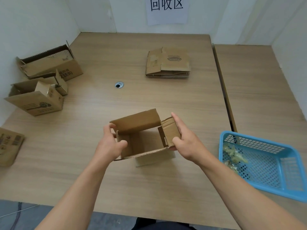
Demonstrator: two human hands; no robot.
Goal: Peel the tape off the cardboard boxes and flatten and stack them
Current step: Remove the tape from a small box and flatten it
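Both hands (109,143) grip open box (142,140) sides

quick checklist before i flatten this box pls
1. Both hands holding: ok. Left hand grips the left wall of the box; right hand pinches the right flap.
2. Top flaps open: ok, the far and right flaps stand up.
3. Box empty: ok, only cardboard shows inside.
4. Tape all off: cannot tell, the bottom is hidden.
5. Stack ready: ok, it lies flat at the far side of the table with nothing on it.
6. Basket for scraps: ok, it sits beside the right forearm.
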